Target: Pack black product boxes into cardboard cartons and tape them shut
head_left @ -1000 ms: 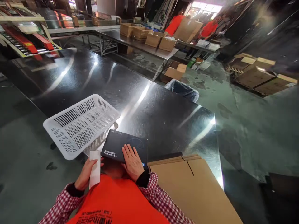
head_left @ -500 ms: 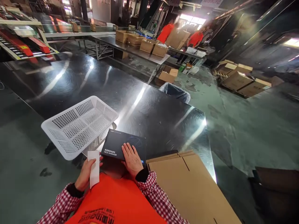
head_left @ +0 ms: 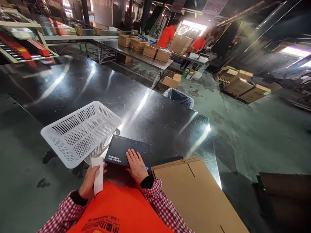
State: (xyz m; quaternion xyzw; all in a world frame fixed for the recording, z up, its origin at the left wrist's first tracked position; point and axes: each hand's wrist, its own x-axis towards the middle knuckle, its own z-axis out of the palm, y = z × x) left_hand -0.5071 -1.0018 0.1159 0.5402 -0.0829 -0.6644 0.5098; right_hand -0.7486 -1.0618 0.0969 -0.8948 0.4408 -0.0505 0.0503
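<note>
Head view: our right hand (head_left: pixel 136 165) lies flat on the black box (head_left: pixel 121 147) on the metal table (head_left: pixel 165 123). Apart from it, left of the box, our left hand (head_left: pixel 88 182) pinches a white strip (head_left: pixel 98 181). We also see a basket (head_left: pixel 81 134) left of the box, cardboard (head_left: pixel 194 194) right.

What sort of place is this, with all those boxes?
It looks like a packing workshop, maybe in a factory. Flat cardboard lies beside a black NECK MASSAGER box, and open cardboard boxes line a table farther off.
</note>
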